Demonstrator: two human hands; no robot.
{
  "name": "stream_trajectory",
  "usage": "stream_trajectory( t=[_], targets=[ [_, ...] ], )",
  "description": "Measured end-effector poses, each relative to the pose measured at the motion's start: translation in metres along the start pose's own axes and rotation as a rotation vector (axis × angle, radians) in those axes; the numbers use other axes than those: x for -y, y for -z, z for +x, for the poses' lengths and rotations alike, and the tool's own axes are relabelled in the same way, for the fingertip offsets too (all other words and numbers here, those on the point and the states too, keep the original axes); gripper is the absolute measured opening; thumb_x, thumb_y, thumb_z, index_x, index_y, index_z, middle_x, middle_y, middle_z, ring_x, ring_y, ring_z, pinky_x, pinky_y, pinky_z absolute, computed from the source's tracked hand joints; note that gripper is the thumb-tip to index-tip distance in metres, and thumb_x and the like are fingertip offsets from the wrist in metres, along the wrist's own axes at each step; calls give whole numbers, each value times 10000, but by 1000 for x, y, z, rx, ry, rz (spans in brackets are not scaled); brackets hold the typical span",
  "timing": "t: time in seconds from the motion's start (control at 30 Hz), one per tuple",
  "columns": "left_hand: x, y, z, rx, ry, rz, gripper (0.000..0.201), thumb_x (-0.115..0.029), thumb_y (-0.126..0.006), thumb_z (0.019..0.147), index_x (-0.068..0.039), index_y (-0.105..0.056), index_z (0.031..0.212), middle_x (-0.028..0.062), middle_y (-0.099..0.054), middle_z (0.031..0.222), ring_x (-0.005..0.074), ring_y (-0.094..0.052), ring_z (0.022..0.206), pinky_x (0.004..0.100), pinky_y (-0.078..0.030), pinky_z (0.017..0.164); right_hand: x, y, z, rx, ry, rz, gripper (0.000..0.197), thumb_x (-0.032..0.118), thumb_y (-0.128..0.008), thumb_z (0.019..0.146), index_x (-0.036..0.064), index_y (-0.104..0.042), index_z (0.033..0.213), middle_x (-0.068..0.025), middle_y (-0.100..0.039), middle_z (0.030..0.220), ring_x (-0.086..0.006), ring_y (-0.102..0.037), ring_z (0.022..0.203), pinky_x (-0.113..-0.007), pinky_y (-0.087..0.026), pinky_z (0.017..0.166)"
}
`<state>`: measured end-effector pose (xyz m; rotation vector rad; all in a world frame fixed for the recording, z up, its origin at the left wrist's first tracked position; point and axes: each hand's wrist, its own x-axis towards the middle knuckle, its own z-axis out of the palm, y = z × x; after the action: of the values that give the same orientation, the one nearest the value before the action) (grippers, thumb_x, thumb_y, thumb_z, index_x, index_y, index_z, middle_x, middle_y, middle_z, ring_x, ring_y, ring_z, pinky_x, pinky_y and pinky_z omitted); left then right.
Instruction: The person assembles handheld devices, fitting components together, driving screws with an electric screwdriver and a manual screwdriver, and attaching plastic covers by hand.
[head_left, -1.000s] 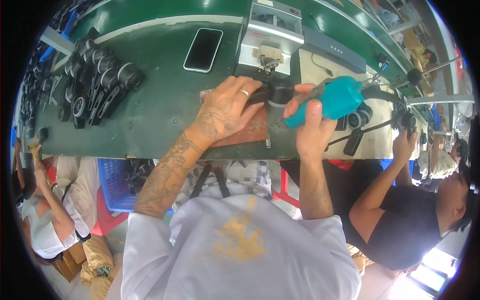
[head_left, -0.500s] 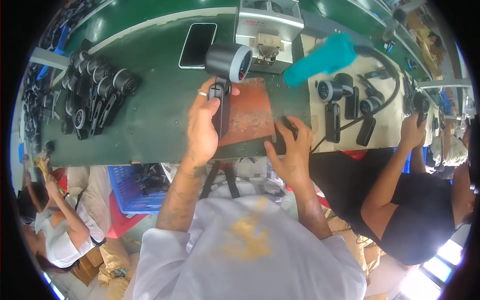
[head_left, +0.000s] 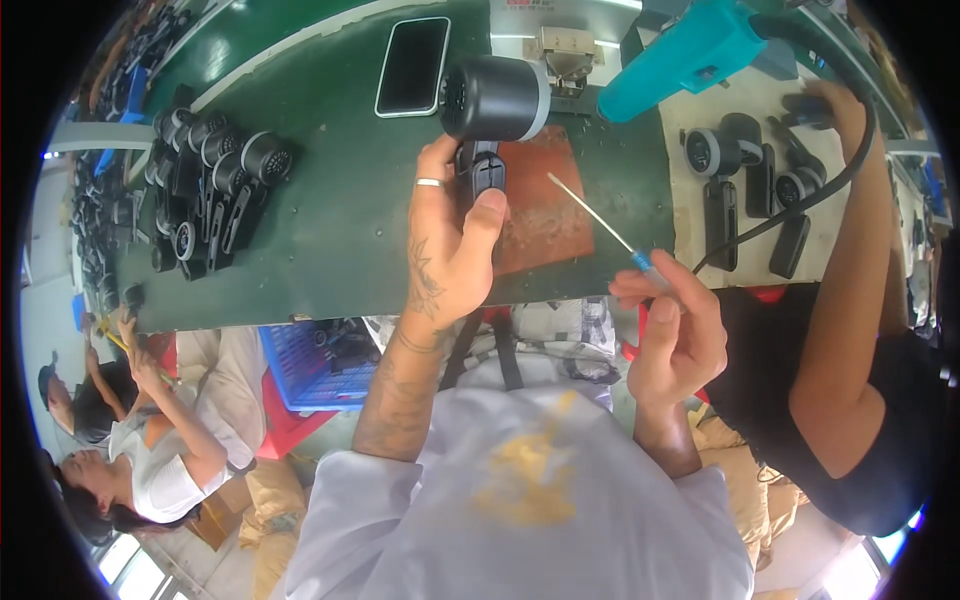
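Green bench (head_left: pixel 330 230) carried a row of black dryers (head_left: pixel 215 190) at left, a phone (head_left: pixel 412 66), and a brown mat (head_left: pixel 540 215). Left hand (head_left: pixel 455 245) gripped a black dryer (head_left: pixel 495 100) by its handle, raised over the mat. Right hand (head_left: pixel 670 330) pinched a thin probe (head_left: pixel 600 222), tip apart from the dryer. Judged step: tool approach; next move needs the tip brought to the handle.
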<state>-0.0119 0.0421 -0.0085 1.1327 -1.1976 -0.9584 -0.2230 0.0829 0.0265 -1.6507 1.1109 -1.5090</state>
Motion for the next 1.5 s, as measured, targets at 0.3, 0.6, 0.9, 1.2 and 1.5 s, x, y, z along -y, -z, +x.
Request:
stream_trajectory(
  t=[0.3, 0.6, 0.9, 1.2, 1.5],
  targets=[
    [-3, -4, -2, -108, 8, 36, 480, -98, -627, 953, 9, -457, 1389, 127, -596, 1165, 189, -564, 1055, 348, -456, 976, 2, -17, 5, 72, 157, -80, 236, 69, -640, 1002, -126, -610, 1131, -200, -747, 869, -239, -764, 765, -314, -631, 689],
    [-1, -7, 0, -74, -35, 140, 523, -104, -658, 925, 15, -456, 1393, 153, -648, 1117, 214, -625, 986, 366, -503, 920, 2, -19, 7, 9, 141, -81, 201, 11, -727, 934, -111, -641, 1069, -189, -758, 932, -246, -774, 777, -305, -622, 662],
    [-1, -7, -1, -69, -25, 196, 518, -98, -659, 911, 15, -469, 1380, 166, -635, 1149, 234, -626, 1024, 379, -499, 936, 3, -16, 10, 22, 159, -142, 194, -1, -745, 915, -101, -647, 1050, -162, -765, 902, -221, -772, 765, -292, -619, 652],
    [0, -8, -2, -78, -32, 213, 518, -116, -667, 904, 15, -484, 1369, 152, -606, 1133, 239, -612, 1020, 387, -491, 946, 13, -11, 16, 142, 216, -245, 206, 53, -653, 993, -118, -625, 1103, -200, -761, 853, -255, -779, 790, -295, -624, 665],
    [-3, -10, -1, -92, 5, 122, 511, -126, -666, 914, 20, -481, 1367, 161, -623, 1138, 240, -623, 1020, 387, -496, 943, 10, -11, 13, 120, 247, -248, 237, -28, -771, 867, -106, -664, 1063, -154, -770, 903, -215, -754, 711, -304, -612, 602]
  ],
)
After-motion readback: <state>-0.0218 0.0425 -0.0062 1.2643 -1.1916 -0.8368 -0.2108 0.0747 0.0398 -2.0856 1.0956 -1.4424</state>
